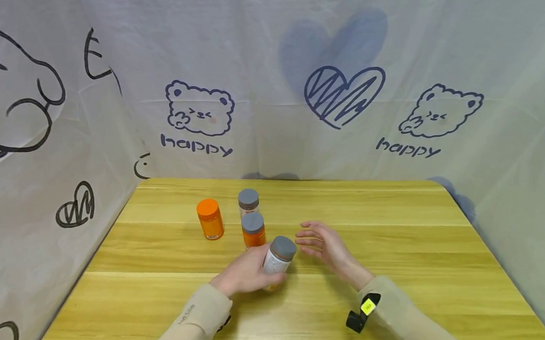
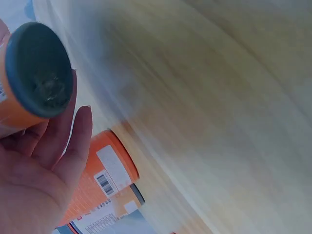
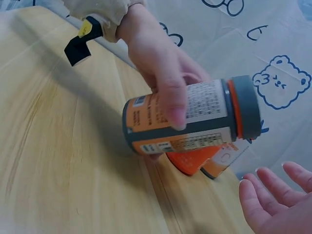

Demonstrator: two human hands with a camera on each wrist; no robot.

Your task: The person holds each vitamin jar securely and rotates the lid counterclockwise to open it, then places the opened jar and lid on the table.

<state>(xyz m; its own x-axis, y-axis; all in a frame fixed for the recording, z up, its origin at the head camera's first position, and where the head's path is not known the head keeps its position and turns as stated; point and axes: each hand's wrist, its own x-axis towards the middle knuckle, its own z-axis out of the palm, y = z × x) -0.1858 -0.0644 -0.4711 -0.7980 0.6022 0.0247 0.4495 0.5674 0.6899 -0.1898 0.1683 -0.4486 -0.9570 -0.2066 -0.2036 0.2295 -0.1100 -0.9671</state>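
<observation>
My left hand (image 1: 245, 272) grips a supplement bottle (image 1: 276, 260) around its body. It has a grey cap, a white and orange label and a tilt toward the right. In the right wrist view, the thumb lies across the label of that bottle (image 3: 207, 109), which is raised off the table. Its dark round base (image 2: 41, 68) faces the left wrist camera. Just right of the cap, my right hand (image 1: 327, 247) is held in the air, fingers extended and apart, touching nothing. Close behind the left hand stands an orange bottle with a grey cap (image 1: 254, 232).
Another grey-capped bottle (image 1: 248, 201) stands farther back, partly hidden by the one in front. To its left is an all-orange bottle (image 1: 211, 220). The wooden table (image 1: 398, 235) meets a printed cloth (image 1: 269, 113) at the back, with more cloth along both sides.
</observation>
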